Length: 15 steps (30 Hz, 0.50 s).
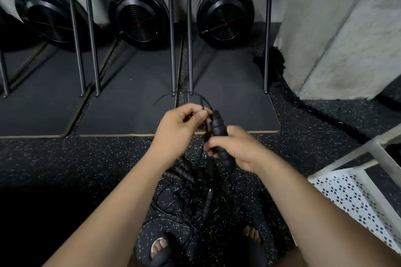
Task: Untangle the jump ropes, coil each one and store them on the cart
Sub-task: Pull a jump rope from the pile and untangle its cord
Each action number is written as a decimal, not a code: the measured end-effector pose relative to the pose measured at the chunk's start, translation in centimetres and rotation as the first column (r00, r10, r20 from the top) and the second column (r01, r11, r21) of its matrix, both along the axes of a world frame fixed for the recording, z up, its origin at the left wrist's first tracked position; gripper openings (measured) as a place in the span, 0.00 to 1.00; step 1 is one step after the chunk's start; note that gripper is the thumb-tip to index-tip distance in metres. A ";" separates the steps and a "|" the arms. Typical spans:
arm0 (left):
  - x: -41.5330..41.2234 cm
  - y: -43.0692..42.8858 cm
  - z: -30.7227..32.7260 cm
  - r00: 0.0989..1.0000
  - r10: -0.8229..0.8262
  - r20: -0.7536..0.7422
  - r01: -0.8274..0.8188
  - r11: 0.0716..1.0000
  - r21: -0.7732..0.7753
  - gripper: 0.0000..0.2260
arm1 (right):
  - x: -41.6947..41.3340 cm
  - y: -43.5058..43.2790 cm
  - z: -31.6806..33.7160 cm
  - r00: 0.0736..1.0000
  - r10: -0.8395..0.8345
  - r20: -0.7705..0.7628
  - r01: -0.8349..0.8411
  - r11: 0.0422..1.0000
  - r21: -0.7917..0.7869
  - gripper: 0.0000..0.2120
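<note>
My right hand (238,147) grips the rope handle (217,128), standing nearly upright; my left hand (178,128) pinches its cord (206,130) just beside the top (the tangle (195,193) lies on the floor (303,149) below).

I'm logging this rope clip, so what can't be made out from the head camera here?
Head view: rope count in the tangle, black against the dark floor.
Head view: most of the cart, cut off by the right edge.
Head view: middle of the handle, covered by the right hand.
</note>
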State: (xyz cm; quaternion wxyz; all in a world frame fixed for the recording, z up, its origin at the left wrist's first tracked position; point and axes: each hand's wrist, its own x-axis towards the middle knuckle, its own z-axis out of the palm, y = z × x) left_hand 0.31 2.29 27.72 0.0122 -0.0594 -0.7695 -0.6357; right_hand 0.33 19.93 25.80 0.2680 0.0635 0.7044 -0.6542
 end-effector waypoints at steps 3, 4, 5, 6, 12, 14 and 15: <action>-0.5 -0.5 0.0 0.995 0.099 0.019 -0.101 0.990 0.100 0.07 | 0.5 -0.3 -0.2 0.992 0.123 0.018 -0.123 0.991 0.056 0.10; -0.7 -0.8 0.0 0.992 0.116 0.038 -0.120 0.985 0.124 0.08 | 0.7 -0.5 -0.3 0.989 0.149 0.019 -0.150 0.986 0.067 0.10; -0.9 -1.0 0.0 0.991 0.123 0.058 -0.130 0.982 0.139 0.08 | 0.9 -0.7 -0.3 0.987 0.160 0.012 -0.161 0.984 0.077 0.09; -1.0 -1.1 0.0 0.989 0.126 0.074 -0.136 0.979 0.152 0.08 | 1.0 -0.8 -0.4 0.987 0.159 0.001 -0.158 0.983 0.090 0.09; -1.7 -2.1 -1.2 0.948 0.273 0.165 -0.279 0.960 0.011 0.11 | 1.4 -0.8 0.8 0.988 0.146 -0.056 -0.135 0.978 0.161 0.09; -1.8 -2.4 -1.7 0.936 0.254 0.245 -0.242 0.967 -0.076 0.11 | 1.6 -0.5 1.5 0.991 0.122 -0.064 -0.113 0.986 0.127 0.09; -1.7 -2.3 -2.0 0.931 0.207 0.300 -0.186 0.978 -0.098 0.09 | 1.7 -0.2 1.9 0.992 0.098 -0.073 -0.091 0.991 0.100 0.09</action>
